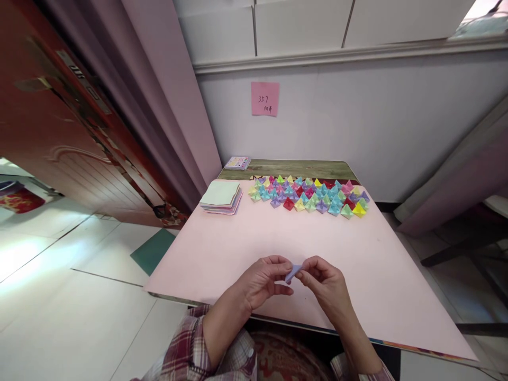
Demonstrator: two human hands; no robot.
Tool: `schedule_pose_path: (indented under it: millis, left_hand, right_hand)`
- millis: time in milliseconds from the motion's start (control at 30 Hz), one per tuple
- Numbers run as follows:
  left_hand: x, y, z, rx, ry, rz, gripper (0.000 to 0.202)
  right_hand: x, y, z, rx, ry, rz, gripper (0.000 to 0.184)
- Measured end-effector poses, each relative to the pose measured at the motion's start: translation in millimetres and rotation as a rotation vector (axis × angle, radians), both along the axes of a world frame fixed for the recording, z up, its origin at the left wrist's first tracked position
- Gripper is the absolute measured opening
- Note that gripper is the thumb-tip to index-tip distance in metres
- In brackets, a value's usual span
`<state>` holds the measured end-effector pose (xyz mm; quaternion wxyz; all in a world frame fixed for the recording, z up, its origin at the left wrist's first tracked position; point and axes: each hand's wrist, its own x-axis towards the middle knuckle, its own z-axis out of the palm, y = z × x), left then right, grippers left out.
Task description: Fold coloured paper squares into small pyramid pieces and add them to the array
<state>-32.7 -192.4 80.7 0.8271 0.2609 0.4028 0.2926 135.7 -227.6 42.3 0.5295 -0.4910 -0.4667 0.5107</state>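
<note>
Both hands (265, 280) (328, 283) pinch folded lavender paper (292, 272) — pink tabletop (222, 243) below

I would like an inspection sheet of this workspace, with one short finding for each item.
Surface: pink cover over most of the table.
Job's things: purple paper, folded; paper stack, far left; coloured folded papers, far side.
Clutter: printed pack, far left corner.
Hands: left hand and right hand both pinch the purple paper.
Cables: nothing seen for certain.
Surroundings: red door and curtain, left; pink note on the wall ahead.
</note>
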Motion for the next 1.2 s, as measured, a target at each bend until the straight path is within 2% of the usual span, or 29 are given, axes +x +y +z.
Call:
schedule_pose_path:
  millis: [200,333,433,567,667,767,967,1100,1200]
  left_hand:
    - [6,-3,1.7,0.13,0.025,0.065,0.033]
    - [11,-6,-0.4,0.384,0.122,0.171,0.027]
    - [12,-7,-2.9,0.525,0.194,0.191,0.025]
    - [12,-7,-6.0,0.585,0.224,0.221,0.039]
    - [12,-8,-6.7,0.579,0.267,0.127,0.034]
    - [11,-9,-3.4,0.623,0.351,0.004,0.029]
    - [7,-10,8.8,0.991,0.566,-0.03,0.021]
    - [6,-9,8.9,1.068,0.577,-0.069,0.023]
    - [8,-9,4.8,1.057,0.59,-0.055,0.026]
  right_hand:
    - [1,-3,4.9,0.095,-0.211,-0.049,0.023]
    - [3,-4,13.4,0.073,-0.101,0.034,0.026]
    - [3,-4,13.3,0.012,-0.031,0.084,0.028]
    - [1,-3,7.5,-0.009,-0.074,-0.015,0.029]
    - [-2,-4,5.5,0.018,-0.112,-0.112,0.029]
    - [-5,-5,6.2,0.051,-0.146,-0.133,0.028]
    - [-4,-2,6.5,0.152,-0.184,-0.035,0.023]
    - [0,-4,7.5,0.199,-0.298,-0.034,0.021]
    - [2,-4,5.8,0.199,-0.339,-0.061,0.021]
